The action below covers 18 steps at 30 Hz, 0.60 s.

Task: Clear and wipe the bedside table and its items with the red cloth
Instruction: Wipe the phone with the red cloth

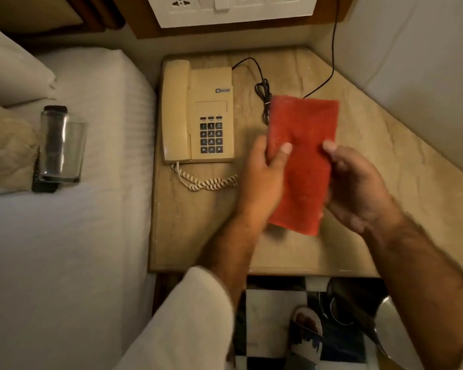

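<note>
In the head view, both hands hold the red cloth (302, 161) above the bedside table (385, 166). The cloth is folded to a long rectangle and it stands almost upright between the two hands; its lower end hangs just over the table top, and I cannot tell if it touches. The left hand (262, 177) grips the left edge of the cloth, with the thumb pressed on the front side and the other fingers behind. The right hand (358, 188) grips the right edge in the same manner, thumb in front, fingers curled behind the cloth. To the left of the left hand, a beige telephone (198, 113) lies on the table with its handset on the cradle, and its coiled cord (206, 182) lies just beside the left wrist. Behind the hands, past the top of the cloth, a black cable (262, 94) lies in a small bundle on the table. Well to the left of both hands, on the white bed (91, 236), a clear glass (63, 148) lies on its side over a dark remote control (44, 186). Below the right forearm, a sandal (305, 327) is on the checkered floor.
</note>
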Each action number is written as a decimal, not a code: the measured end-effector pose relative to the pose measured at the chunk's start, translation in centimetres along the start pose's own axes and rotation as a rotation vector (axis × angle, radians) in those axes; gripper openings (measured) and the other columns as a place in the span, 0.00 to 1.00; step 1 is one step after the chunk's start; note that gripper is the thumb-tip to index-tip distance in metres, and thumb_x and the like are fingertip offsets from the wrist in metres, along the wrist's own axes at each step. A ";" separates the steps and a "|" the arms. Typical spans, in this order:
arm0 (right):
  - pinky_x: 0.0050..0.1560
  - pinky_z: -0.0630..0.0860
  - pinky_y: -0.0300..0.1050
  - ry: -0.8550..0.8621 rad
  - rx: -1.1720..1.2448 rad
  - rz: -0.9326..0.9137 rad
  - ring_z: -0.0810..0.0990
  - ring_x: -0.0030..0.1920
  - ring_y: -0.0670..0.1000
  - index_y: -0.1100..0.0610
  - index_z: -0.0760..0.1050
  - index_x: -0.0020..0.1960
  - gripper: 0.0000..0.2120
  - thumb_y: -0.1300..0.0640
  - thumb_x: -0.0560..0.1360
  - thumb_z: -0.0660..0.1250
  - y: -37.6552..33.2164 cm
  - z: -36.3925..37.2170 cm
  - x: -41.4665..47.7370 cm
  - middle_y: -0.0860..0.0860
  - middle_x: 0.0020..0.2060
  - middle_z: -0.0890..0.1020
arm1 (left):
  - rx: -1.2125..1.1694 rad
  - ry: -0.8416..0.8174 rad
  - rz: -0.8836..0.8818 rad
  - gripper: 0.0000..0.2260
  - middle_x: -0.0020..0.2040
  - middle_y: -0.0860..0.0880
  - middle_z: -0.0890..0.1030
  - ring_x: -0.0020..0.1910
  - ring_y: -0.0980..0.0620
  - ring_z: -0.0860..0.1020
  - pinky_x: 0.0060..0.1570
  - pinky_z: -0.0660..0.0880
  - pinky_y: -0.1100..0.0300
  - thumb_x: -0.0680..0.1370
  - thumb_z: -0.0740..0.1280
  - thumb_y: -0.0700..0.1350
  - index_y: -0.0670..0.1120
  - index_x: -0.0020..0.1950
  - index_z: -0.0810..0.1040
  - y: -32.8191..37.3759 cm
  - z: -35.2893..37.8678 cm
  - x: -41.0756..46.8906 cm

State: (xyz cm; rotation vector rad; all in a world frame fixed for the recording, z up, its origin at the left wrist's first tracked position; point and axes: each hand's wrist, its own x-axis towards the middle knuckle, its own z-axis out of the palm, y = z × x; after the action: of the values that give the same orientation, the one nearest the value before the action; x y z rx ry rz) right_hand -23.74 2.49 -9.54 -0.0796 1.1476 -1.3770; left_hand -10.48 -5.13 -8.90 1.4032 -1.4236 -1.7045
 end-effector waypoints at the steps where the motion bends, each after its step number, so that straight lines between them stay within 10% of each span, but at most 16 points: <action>1: 0.44 0.84 0.43 -0.055 0.087 -0.005 0.87 0.42 0.49 0.56 0.87 0.52 0.15 0.46 0.79 0.68 0.5 1.2 0.5 0.52 0.43 0.87 | -0.004 0.040 0.062 0.05 0.57 0.50 0.87 0.58 0.47 0.85 0.61 0.82 0.45 0.82 0.68 0.50 0.57 0.57 0.80 0.7 -2.3 0.1; 4: 0.44 0.85 0.45 0.031 -0.139 -0.195 0.86 0.39 0.49 0.60 0.85 0.51 0.14 0.52 0.83 0.65 2.0 4.6 4.1 0.55 0.42 0.87 | 0.043 0.157 0.205 0.09 0.60 0.47 0.86 0.60 0.48 0.84 0.64 0.80 0.48 0.80 0.66 0.48 0.52 0.60 0.78 3.1 -8.8 1.9; 7: 0.63 0.83 0.54 0.147 -0.734 -0.514 0.84 0.59 0.51 0.61 0.81 0.65 0.13 0.57 0.82 0.71 3.7 7.4 8.6 0.57 0.59 0.84 | 0.068 0.172 0.183 0.09 0.62 0.47 0.85 0.62 0.51 0.84 0.67 0.80 0.49 0.85 0.64 0.43 0.45 0.65 0.78 3.7 -14.0 5.4; 13: 0.77 0.51 0.54 -0.139 -1.418 -0.629 0.48 0.85 0.58 0.48 0.50 0.87 0.61 0.27 0.66 0.77 4.3 8.2 15.0 0.55 0.86 0.43 | 0.700 0.341 0.081 0.19 0.66 0.45 0.82 0.65 0.45 0.81 0.67 0.78 0.48 0.85 0.66 0.56 0.45 0.70 0.79 0.7 -18.0 10.8; 18: 0.81 0.54 0.57 -0.121 -1.493 -0.645 0.50 0.86 0.54 0.58 0.41 0.87 0.73 0.22 0.61 0.76 4.5 8.2 16.3 0.55 0.87 0.43 | 1.084 0.510 0.453 0.32 0.83 0.43 0.65 0.81 0.41 0.65 0.77 0.68 0.38 0.83 0.62 0.61 0.48 0.84 0.63 -1.5 -16.7 8.7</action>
State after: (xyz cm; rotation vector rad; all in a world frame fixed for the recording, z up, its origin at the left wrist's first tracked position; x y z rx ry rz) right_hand -18.62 -13.59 -17.82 -1.6689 1.8942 -0.6940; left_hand 2.23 -18.68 -12.22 1.6249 -2.1975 -0.1718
